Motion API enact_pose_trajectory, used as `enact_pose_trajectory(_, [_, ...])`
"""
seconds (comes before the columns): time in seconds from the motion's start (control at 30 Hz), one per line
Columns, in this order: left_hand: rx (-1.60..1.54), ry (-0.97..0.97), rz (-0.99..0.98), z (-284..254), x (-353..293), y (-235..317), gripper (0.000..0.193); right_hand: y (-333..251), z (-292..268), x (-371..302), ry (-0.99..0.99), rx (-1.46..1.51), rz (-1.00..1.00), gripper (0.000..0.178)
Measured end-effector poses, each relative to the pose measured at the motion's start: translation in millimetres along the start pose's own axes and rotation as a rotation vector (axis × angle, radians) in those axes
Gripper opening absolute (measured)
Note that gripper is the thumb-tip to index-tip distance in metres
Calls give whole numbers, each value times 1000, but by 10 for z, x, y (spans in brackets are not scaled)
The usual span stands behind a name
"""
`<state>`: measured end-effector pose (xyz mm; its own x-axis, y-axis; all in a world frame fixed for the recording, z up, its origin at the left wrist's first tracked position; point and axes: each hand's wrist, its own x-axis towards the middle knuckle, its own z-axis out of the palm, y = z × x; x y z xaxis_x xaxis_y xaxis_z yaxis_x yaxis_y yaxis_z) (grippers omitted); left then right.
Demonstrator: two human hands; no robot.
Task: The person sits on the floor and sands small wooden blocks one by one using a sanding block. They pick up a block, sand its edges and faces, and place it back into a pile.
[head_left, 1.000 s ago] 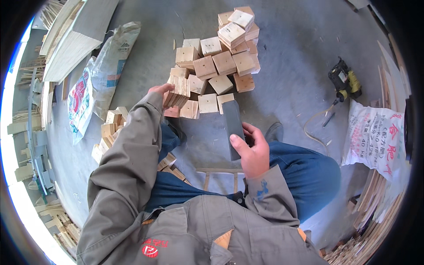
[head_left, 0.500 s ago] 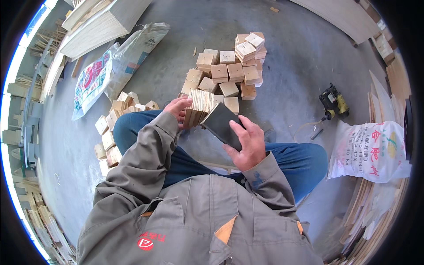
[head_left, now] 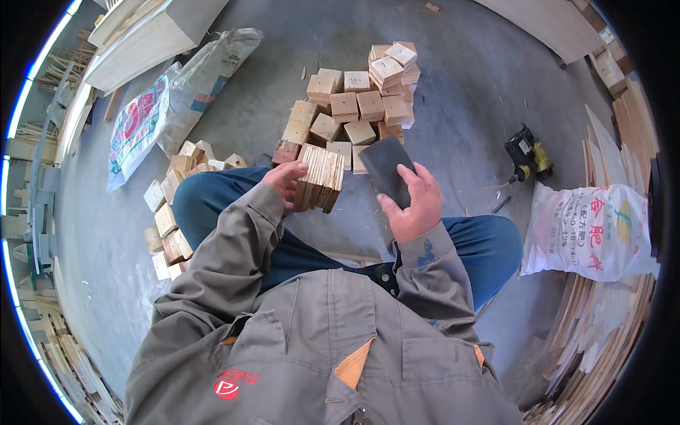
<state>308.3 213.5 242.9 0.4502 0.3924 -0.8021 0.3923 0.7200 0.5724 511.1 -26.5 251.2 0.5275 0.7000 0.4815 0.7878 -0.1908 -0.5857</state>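
Observation:
Fingers and thumb of my left hand (head_left: 287, 185) are closed round the left side of a plywood block (head_left: 320, 178), a stack of thin square layers with their pale edges turned up. My right hand (head_left: 418, 204) grips a dark, flat, rectangular sanding block (head_left: 384, 163) by its lower right part. A gap separates the sanding block from the plywood block. Just beyond both hands, on the floor, lies a pile of square wooden blocks (head_left: 345, 108), several with small holes in their faces.
More wooden blocks (head_left: 165, 221) lie beside my left knee. A black and yellow power tool (head_left: 528, 154) with a hose rests at the right, near a full white sack (head_left: 584, 232) on wood strips. Plastic sacks (head_left: 205, 95) lie far left, by stacked boards (head_left: 152, 46).
My right hand has drawn the sanding block off to the right, away from the plywood block, and tilted it more upright. My left hand keeps its hold on the plywood block.

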Motion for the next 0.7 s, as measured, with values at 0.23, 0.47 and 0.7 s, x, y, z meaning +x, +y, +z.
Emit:
enact_pose_trajectory(0.23, [122,-58,111,68,53,43,73,-133,124,16,-202,189,-41,62])
enact_pose_trajectory(0.47, [152,-69,79,87,95,53,72,150,138,115,-77,56,132,61])
enact_pose_trajectory(0.7, [156,-188,170,48,220,-8,78,56,386,24,-196,254,116,65])
